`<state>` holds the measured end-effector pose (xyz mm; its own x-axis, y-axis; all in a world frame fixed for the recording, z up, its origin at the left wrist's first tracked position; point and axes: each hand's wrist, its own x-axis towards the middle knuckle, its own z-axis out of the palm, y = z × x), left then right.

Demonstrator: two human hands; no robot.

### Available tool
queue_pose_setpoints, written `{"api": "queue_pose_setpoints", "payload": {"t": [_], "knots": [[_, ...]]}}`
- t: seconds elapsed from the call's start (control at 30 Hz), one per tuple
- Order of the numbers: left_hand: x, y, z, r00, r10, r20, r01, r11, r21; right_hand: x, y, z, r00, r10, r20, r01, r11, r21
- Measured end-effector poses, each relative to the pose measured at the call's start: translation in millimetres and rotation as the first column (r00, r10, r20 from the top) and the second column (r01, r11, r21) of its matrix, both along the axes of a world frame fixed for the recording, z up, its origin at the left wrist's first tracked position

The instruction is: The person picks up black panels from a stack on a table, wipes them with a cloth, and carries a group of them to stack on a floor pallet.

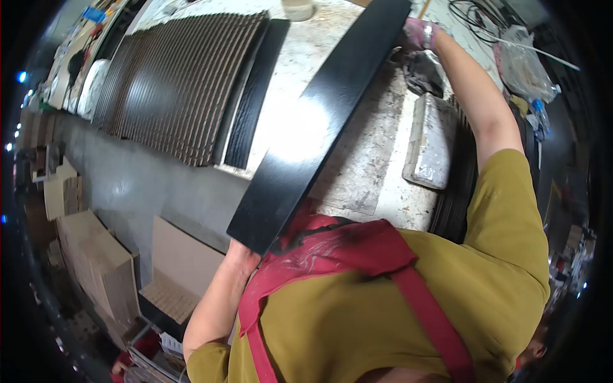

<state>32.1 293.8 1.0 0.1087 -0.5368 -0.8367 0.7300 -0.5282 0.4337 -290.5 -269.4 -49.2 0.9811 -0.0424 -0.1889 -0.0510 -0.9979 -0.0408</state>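
Observation:
A long, glossy black board point(332, 83) slants across the middle, raised over the worktable, with a bright glare on its face. My left hand point(242, 256) grips its near end from below; the fingers are mostly hidden behind the board. At the far end, my right hand point(419, 34), in a pinkish, stained glove, holds the board's right edge. Close below that hand lies a crumpled dark cloth point(424, 73). A paint-smeared pale block point(431, 142) sits nearer to me, beside a pile of dark boards point(454, 191).
Many dark boards stand in an overlapping row point(179, 83) on the left, a single black board point(257, 92) next to them. A tub point(297, 9) is at the back of the stained white worktable point(396, 198). Cardboard boxes point(99, 262) stand lower left; a plastic bag point(525, 64) lies right.

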Motion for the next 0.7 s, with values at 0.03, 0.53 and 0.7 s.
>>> {"api": "queue_pose_setpoints", "payload": {"t": [0.03,0.53,0.7], "knots": [[3.8,16.3,-15.2,0.994,0.031,-0.100,-0.041,0.995,-0.095,42.0,34.9,27.7,0.988,-0.140,-0.068,0.143,0.989,0.034],[-3.8,-13.8,-40.8,0.903,0.101,-0.419,-0.128,0.991,-0.037,38.3,70.6,39.5,0.941,-0.339,-0.013,0.339,0.937,0.089],[-6.2,-21.6,-44.0,0.845,0.130,-0.519,-0.187,0.981,-0.059,8.1,61.0,8.4,0.962,-0.209,0.174,0.133,0.920,0.369]]}}
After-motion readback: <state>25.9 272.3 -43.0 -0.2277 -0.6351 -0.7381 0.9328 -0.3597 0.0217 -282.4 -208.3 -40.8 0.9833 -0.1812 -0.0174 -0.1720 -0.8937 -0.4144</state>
